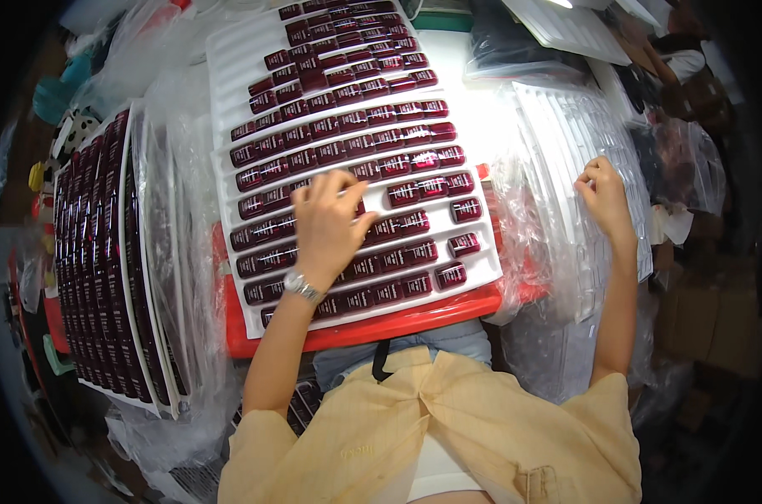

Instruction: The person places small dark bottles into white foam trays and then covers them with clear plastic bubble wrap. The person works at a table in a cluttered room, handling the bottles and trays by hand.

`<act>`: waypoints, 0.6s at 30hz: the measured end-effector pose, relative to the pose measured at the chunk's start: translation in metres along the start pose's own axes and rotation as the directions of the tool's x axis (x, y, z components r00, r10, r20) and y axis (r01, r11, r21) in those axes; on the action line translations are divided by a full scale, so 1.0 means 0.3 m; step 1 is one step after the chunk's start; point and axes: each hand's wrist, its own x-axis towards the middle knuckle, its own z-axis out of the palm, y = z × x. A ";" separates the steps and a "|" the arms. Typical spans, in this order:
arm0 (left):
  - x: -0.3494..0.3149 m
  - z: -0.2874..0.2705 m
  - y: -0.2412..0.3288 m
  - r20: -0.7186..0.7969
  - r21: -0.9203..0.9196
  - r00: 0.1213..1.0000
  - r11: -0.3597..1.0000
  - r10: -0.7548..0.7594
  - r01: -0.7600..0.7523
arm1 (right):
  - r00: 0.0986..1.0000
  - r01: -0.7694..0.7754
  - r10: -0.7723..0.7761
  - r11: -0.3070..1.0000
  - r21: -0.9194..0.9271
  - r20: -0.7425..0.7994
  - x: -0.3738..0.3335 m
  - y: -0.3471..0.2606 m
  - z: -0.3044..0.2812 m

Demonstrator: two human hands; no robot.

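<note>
A white ribbed tray [230,63] lies before me, its grooves lined with rows of small dark red bottles [368,269] bearing pale print. My left hand [330,220] is over the middle rows, thumb and index finger bent around a dark red bottle [360,207]. Just right of those fingertips a gap shows in the row. My right hand [604,195] hovers off to the right, above a stack of clear plastic trays [557,134]. Its fingers are curled in with the tips close together; whatever they may hold is too small to make out.
Under the tray is a red surface [398,326]. To the left, filled trays of dark red bottles [99,269] stand beside crumpled clear plastic wrap [183,218]. A cardboard box [712,323] sits at the right. More bottles [303,407] show below my left forearm.
</note>
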 end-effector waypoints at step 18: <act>-0.076 0.016 0.077 0.056 -0.898 0.961 0.407 -0.272 0.168 | 0.818 0.576 -0.492 0.688 0.442 -0.298 -0.068 -0.680 0.163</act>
